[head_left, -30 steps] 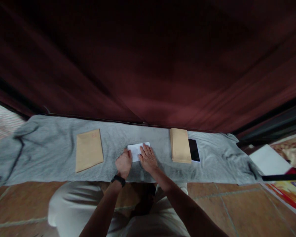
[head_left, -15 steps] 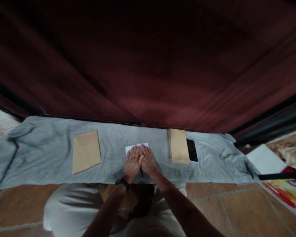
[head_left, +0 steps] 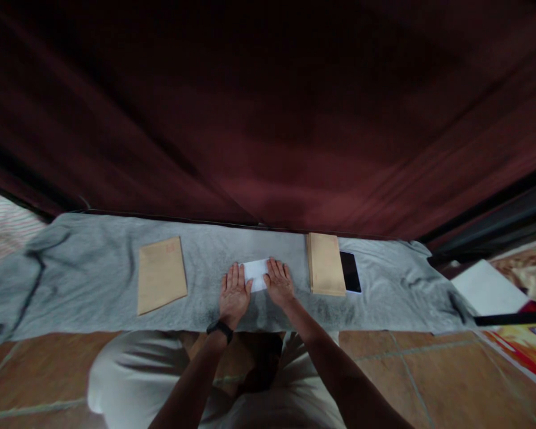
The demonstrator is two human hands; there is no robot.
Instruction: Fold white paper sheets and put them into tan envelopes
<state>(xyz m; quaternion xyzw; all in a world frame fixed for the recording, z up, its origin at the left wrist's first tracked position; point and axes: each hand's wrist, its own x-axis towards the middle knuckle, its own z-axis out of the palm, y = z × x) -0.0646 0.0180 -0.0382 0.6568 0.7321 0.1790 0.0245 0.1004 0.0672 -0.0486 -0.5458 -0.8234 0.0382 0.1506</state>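
Note:
A small white folded paper (head_left: 256, 274) lies flat on the grey cloth (head_left: 208, 250) in front of me. My left hand (head_left: 234, 296) rests flat over the paper's left end, fingers stretched out. Over its right end lies my right hand (head_left: 279, 284), also flat with fingers extended. The middle of the paper shows between the two hands; its ends are hidden under them. A brown envelope (head_left: 161, 276) sits to the left of my hands. To the right is a stack of brown envelopes (head_left: 327, 265).
A dark-screened phone (head_left: 350, 272) lies partly beneath the envelope stack. Behind the cloth rises a dark red surface (head_left: 268, 179). A white sheet (head_left: 490, 288) and a colourful printed package (head_left: 529, 345) are at the far right. Floor tiles (head_left: 393, 369) show below.
My hands, which lay together over the middle of the paper, have slid apart toward its left and right ends. More of the paper now shows between them.

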